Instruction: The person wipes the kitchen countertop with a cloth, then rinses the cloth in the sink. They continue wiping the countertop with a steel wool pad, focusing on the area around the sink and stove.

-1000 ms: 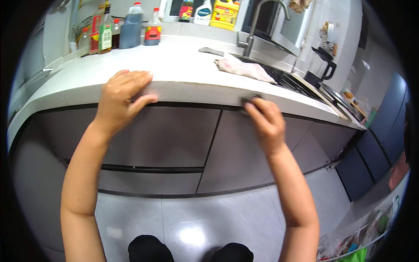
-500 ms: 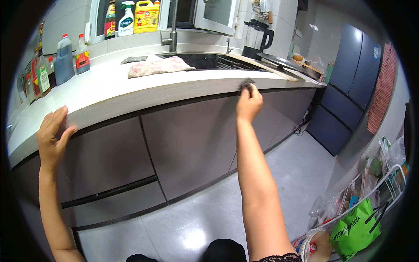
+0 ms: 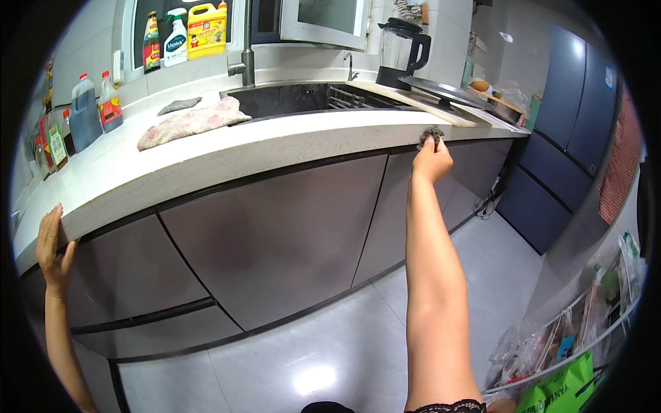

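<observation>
My right hand [image 3: 433, 162] is closed round a dark, curly steel wool scrubber [image 3: 431, 135]. It presses the scrubber to the front edge of the white countertop [image 3: 303, 140], a little right of the sink. Farther left, my left hand [image 3: 54, 251] rests against the same edge, fingers stretched and thumb apart, holding nothing. A pink-patterned cloth [image 3: 189, 126] lies on the counter left of the black sink [image 3: 282, 102], with a small grey cloth [image 3: 180, 105] behind it.
Several sauce bottles [image 3: 85, 113] stand at the counter's left end. A blender [image 3: 401, 55] and a large lid [image 3: 447, 91] sit right of the sink. Grey cabinets [image 3: 289, 241] run below. A blue refrigerator [image 3: 556, 138] stands far right; a rack with a green bag [image 3: 561, 389] is lower right.
My right hand has slid rightward along the counter edge with the steel wool scrubber. The view has shifted to the right, and my left hand, still at the edge, appears farther left and lower.
</observation>
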